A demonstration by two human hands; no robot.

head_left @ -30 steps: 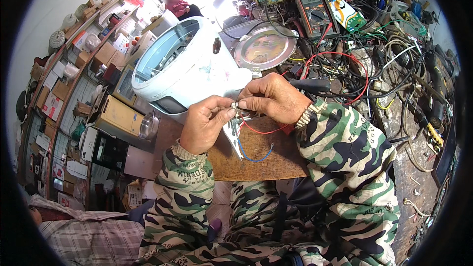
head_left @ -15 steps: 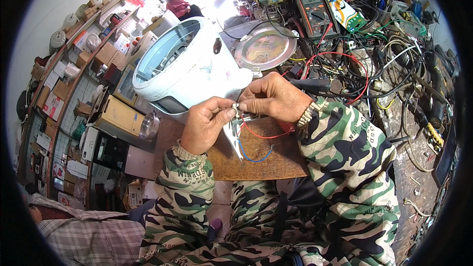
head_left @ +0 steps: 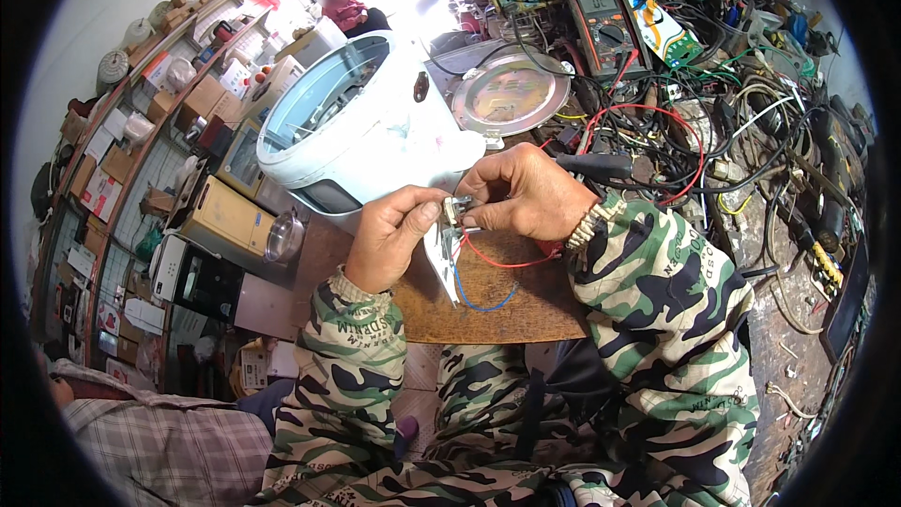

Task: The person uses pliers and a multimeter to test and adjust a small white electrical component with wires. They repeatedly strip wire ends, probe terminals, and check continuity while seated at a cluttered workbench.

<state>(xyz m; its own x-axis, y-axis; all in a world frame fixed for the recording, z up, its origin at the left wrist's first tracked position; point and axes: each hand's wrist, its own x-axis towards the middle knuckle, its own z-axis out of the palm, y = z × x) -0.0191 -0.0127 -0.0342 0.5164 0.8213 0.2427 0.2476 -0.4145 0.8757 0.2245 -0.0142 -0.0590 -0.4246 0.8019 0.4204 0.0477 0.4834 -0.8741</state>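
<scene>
My left hand pinches a small pale fitting between thumb and forefinger, just above the wooden tabletop. Against its other side, the thumb and bent fingers of my right hand are closed; the fitting's exact kind is too small to make out. Below it hangs a narrow white strip, along with a red wire and a blue wire. Just beyond my hands lies the white, rounded shell of an appliance, tilted on its side with its round opening facing up and left.
A round metal cover lies behind the shell. Tangled cables, a multimeter and a black-handled tool crowd the right. Crowded shelves line the left wall. One person sits far back; a plaid sleeve shows lower left.
My right fingers have shifted slightly on the fitting, and more of it shows between my hands. The view has moved a little; the shell stays in place.
</scene>
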